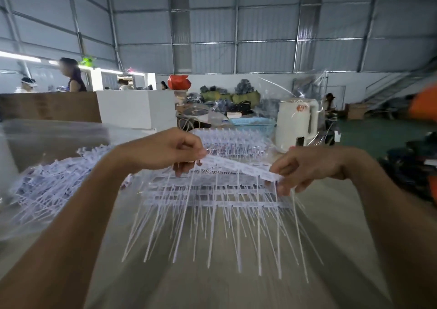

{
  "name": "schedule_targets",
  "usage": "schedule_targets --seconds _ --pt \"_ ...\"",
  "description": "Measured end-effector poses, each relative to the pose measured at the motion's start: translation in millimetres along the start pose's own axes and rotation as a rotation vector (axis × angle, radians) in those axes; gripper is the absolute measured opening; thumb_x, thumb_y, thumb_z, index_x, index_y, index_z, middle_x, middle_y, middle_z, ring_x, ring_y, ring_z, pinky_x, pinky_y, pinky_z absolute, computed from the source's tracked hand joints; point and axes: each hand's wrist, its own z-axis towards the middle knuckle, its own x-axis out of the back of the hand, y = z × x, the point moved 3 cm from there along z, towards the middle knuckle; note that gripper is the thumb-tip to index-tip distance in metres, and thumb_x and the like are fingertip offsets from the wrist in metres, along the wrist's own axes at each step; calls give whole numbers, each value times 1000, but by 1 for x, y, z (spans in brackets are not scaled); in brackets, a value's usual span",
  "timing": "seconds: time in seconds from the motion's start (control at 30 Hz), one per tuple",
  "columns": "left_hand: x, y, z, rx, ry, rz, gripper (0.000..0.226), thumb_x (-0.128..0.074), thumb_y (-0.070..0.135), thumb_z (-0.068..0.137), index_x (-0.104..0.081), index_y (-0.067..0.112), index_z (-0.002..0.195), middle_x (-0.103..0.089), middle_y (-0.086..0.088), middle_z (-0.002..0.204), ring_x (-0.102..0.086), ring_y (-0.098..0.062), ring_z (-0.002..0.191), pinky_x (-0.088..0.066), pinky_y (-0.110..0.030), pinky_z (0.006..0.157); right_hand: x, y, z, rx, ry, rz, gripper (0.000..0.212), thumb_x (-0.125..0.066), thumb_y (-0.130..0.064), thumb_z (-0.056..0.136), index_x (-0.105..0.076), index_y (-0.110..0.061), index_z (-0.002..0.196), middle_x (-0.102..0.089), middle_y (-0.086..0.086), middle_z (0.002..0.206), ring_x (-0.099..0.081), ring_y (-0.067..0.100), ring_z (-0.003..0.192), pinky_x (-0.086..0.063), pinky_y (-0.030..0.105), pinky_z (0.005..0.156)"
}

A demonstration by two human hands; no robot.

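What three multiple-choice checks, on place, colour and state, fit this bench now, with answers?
1. Where is the white plastic electric kettle? A) on the table, beyond the right hand; B) on the floor; C) on a shelf.
2. What colour is the perforated plastic basket beside it? A) red; B) light blue; C) black.
3. How is the white plastic strip of long-tailed ties held? A) lying untouched; B) by one hand; C) pinched at both ends by left hand and right hand.
Answers: 1 A, it stands past that hand on the tabletop; 2 B, its mesh wall is pale blue; 3 C, each hand grips one end, tails hanging.
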Motion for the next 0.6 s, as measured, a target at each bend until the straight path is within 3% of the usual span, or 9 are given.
schedule_targets --seconds 0.1,0.2,0.33,0.43,0.53,0.6 --pt "7 -13 -6 56 -106 62 29 -60 37 96 -73 12 87 -76 -5 87 -71 -19 82 -53 -30 81 -9 9 2 23 81 56 15 -73 -18 91 -78 -19 105 -73 -3 88 -63 5 79 -52 21 74" --pt "0 -19 -8 180 -181 133 18 -67 42 91 -77 31 100 -76 7 100 -69 -12 95 -53 -31 85 -14 5 2 129 124 142 14 -72 -21 90 -79 -19 101 -70 0 86 -61 10 78 -52 23 75" --pt "-42 -5 7 194 -297 117 50 -59 64 83 -64 36 125 -70 24 111 -63 9 104 -46 -22 94 -26 -7 12 187 42 114 14 -74 -28 87 -81 -27 98 -72 5 85 -62 10 78 -51 24 72" --pt "-79 6 23 99 -336 84 32 -53 53 96 -68 29 112 -71 15 108 -66 -1 101 -49 -22 88 -34 -11 23 193 9 37 19 -74 -27 90 -80 -17 105 -69 17 85 -58 13 75 -49 25 69" --pt "-99 4 34 63 -255 101 20 -54 39 102 -62 23 91 -75 -2 92 -71 -17 84 -55 -39 79 -34 -11 28 205 15 24 12 -75 -28 90 -81 -20 96 -67 -1 73 -58 11 68 -47 23 65" --pt "-106 -1 36 58 -175 26 21 -55 33 103 -60 17 90 -74 -5 87 -68 -15 74 -54 -41 73 -30 -7 28 199 62 54 13 -76 -33 88 -80 -21 90 -69 -1 74 -60 12 69 -49 23 65"
